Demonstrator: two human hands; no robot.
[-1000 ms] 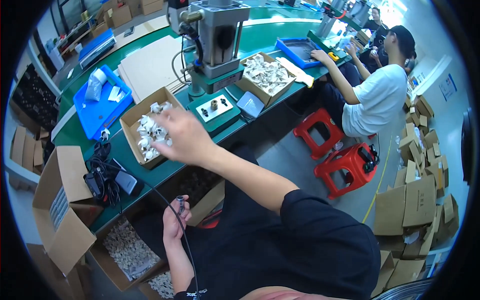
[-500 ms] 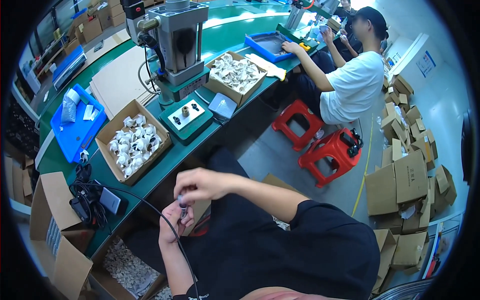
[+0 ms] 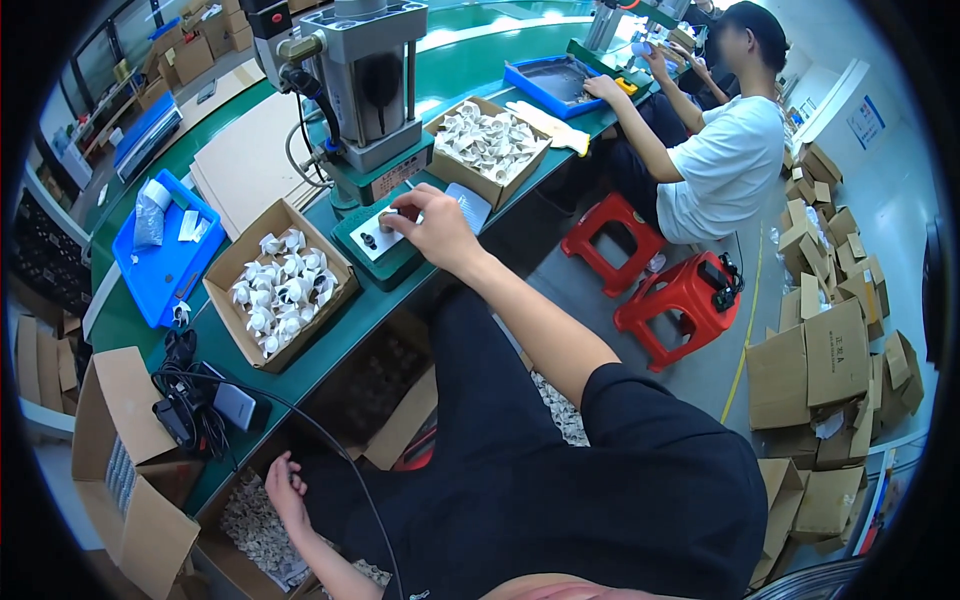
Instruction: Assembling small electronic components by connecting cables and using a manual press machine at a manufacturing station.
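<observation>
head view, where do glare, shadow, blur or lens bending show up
Head view: white glare streaks the far green tabletop beyond the press; head view: deep shadow swallows detail beneath the near workbench; head view: fisheye curvature toward the rim, with black corners; head view: the right hand and left hand show no obvious motion blur.

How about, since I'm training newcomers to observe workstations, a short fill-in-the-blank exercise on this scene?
The right hand is at a metal plate on a base coloured ____.
In height within the picture, the left hand is ____ than the right hand.
The translucent bag lies in a plastic tray coloured ____.
The plastic stools are coloured ____.

Missing words: green; lower; blue; red.
</observation>
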